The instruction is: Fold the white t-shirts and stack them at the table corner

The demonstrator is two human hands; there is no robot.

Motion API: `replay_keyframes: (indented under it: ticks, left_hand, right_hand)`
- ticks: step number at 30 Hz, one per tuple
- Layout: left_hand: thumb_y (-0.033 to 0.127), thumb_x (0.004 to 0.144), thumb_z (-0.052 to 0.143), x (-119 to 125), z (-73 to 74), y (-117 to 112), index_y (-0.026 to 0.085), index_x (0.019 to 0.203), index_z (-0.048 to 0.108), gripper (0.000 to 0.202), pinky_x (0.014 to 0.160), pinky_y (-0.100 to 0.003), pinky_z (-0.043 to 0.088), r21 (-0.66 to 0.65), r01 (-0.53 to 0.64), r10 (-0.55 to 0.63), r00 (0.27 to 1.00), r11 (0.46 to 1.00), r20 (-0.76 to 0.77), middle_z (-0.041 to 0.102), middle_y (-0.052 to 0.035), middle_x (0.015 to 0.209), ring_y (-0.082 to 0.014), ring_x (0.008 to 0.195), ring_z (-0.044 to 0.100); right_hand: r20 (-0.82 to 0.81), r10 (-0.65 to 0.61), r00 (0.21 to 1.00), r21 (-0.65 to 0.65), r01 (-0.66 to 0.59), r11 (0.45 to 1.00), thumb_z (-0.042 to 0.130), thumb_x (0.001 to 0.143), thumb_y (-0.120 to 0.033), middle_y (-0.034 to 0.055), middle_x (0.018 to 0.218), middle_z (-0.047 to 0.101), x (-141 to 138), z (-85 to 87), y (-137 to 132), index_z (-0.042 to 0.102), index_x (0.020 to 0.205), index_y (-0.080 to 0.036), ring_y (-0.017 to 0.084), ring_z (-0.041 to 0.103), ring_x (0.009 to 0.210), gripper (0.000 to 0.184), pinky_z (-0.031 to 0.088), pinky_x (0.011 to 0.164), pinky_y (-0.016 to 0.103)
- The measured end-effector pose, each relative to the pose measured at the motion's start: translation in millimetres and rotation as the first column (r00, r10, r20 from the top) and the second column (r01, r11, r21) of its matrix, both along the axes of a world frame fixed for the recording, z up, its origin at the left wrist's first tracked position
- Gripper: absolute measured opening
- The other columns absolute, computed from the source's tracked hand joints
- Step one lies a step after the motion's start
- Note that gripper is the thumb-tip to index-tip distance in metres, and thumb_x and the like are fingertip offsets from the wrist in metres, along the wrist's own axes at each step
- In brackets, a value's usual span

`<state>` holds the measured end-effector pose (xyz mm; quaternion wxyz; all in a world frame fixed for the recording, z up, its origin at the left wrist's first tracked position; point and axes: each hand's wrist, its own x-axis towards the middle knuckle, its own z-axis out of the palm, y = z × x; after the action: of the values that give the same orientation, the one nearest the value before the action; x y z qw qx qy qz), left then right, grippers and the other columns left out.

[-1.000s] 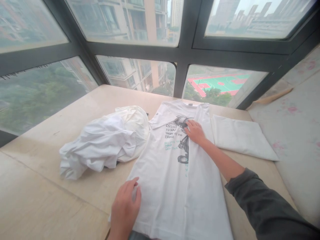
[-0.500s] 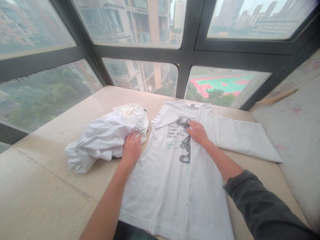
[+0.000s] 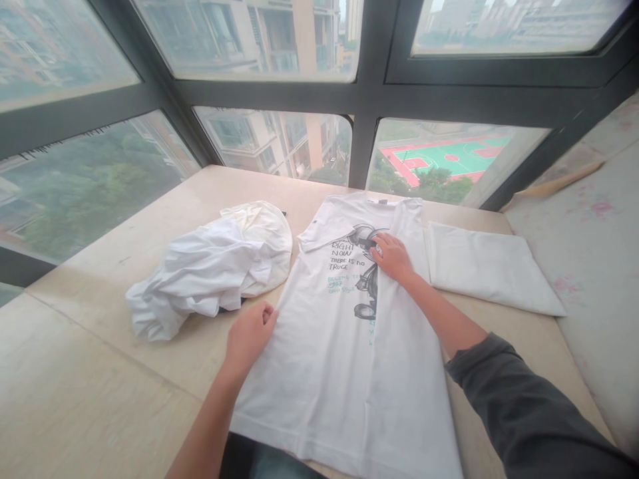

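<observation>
A white T-shirt (image 3: pixel 344 372) with a dark printed figure and text lies flat on the pale wooden platform (image 3: pixel 100 372), one side folded inward. My right hand (image 3: pixel 394 258) rests flat on the print near the chest, fingers spread, pressing the folded edge. My left hand (image 3: pixel 248 332) pinches the shirt's left side edge at mid-length, fingers curled on the cloth.
A crumpled heap of white garments (image 3: pixel 210 269) sits left of the shirt. A folded white garment (image 3: pixel 486 273) lies to its right. A floral mattress (image 3: pixel 594 253) borders the platform on the right. Dark-framed windows (image 3: pixel 369 100) close off the far side.
My left hand went from the shirt's lower left edge up to the crumpled heap, then came back to the shirt's left edge. The right hand stayed on the print.
</observation>
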<state>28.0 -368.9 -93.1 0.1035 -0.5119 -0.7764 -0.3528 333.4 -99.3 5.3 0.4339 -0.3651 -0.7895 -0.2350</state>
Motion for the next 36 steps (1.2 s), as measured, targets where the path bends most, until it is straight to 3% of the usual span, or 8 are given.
replay_keyframes:
  ticks: [7,10,13,19,24,28,31,36]
  left_hand:
    - [0.031,0.094,0.043,7.4,7.0,4.4,0.02,0.096,0.058,0.019,0.072,-0.031,0.044,0.073,-0.115,0.128,0.966,0.991,-0.224,0.067,-0.0081,0.099,-0.0234,0.09,0.063]
    - [0.024,0.094,0.042,24.3,13.1,22.0,0.015,0.116,0.058,0.029,0.095,-0.038,0.045,0.223,0.019,0.074,0.912,0.975,-0.402,0.063,-0.0144,0.12,-0.0274,0.112,0.059]
    - [0.025,0.096,0.041,39.4,24.8,49.0,0.012,0.132,0.051,0.04,0.112,-0.042,0.036,0.217,0.22,-0.075,0.845,0.951,-0.529,0.052,-0.0171,0.143,-0.0293,0.136,0.045]
    - [0.033,0.099,0.041,44.5,37.6,88.6,0.009,0.143,0.043,0.051,0.119,-0.051,0.025,0.169,0.212,-0.088,0.834,0.963,-0.545,0.04,-0.0204,0.155,-0.0325,0.145,0.034]
    - [0.035,0.099,0.041,42.6,33.4,83.6,0.012,0.143,0.045,0.05,0.119,-0.054,0.025,0.19,0.188,-0.057,0.839,0.964,-0.542,0.039,-0.0198,0.155,-0.0332,0.146,0.033]
    - [0.031,0.095,0.046,33.6,14.1,52.1,0.014,0.138,0.05,0.046,0.115,-0.051,0.034,0.193,0.181,-0.062,0.864,0.964,-0.499,0.049,-0.0176,0.148,-0.0325,0.138,0.043]
    - [0.031,0.094,0.044,14.6,-16.8,13.0,0.013,0.134,0.052,0.045,0.107,-0.046,0.042,0.241,0.127,-0.016,0.91,0.962,-0.413,0.058,-0.0175,0.135,-0.0309,0.126,0.053]
    - [0.044,0.09,0.042,-22.9,-75.3,-56.1,0.018,0.122,0.057,0.044,0.08,-0.036,0.053,0.118,-0.03,0.032,0.999,0.993,-0.012,0.066,-0.0089,0.107,-0.0225,0.085,0.066]
  right_hand:
    - [-0.01,0.002,1.0,-0.009,-0.002,1.0,0.041,0.097,-0.037,0.0114,0.147,0.051,-1.1,0.2,-1.7,0.06,0.131,-0.017,0.029,0.041,0.138,0.044,0.028,0.115,0.046]
    - [-0.009,0.003,1.0,-0.009,-0.003,1.0,0.04,0.098,-0.038,0.0111,0.148,0.05,-1.4,0.5,-2.6,0.06,0.131,-0.016,0.029,0.041,0.138,0.044,0.028,0.115,0.045]
    - [-0.009,0.0,1.0,-0.01,0.0,1.0,0.04,0.098,-0.037,0.0107,0.148,0.051,-1.6,1.0,-4.5,0.06,0.131,-0.017,0.029,0.042,0.138,0.044,0.028,0.115,0.045]
    - [-0.022,0.01,1.0,-0.006,-0.01,1.0,0.041,0.097,-0.036,0.0107,0.147,0.052,-1.9,1.3,-6.0,0.061,0.13,-0.018,0.029,0.042,0.138,0.042,0.029,0.115,0.046]
    - [-0.017,0.015,1.0,0.001,-0.015,1.0,0.041,0.097,-0.036,0.0109,0.147,0.052,-2.1,1.1,-5.8,0.061,0.13,-0.018,0.03,0.042,0.138,0.043,0.029,0.114,0.046]
    - [-0.018,0.012,1.0,0.001,-0.012,1.0,0.041,0.097,-0.036,0.0109,0.146,0.052,-2.4,0.9,-6.0,0.061,0.13,-0.017,0.03,0.042,0.137,0.043,0.03,0.115,0.046]
    - [-0.011,0.003,1.0,0.0,-0.003,1.0,0.041,0.097,-0.036,0.0112,0.147,0.052,-2.3,0.6,-5.4,0.06,0.13,-0.018,0.03,0.041,0.138,0.043,0.028,0.115,0.047]
    - [0.009,-0.021,1.0,0.009,0.021,1.0,0.041,0.097,-0.036,0.0107,0.148,0.051,0.3,-2.0,-4.6,0.059,0.132,-0.018,0.031,0.041,0.138,0.044,0.028,0.115,0.046]
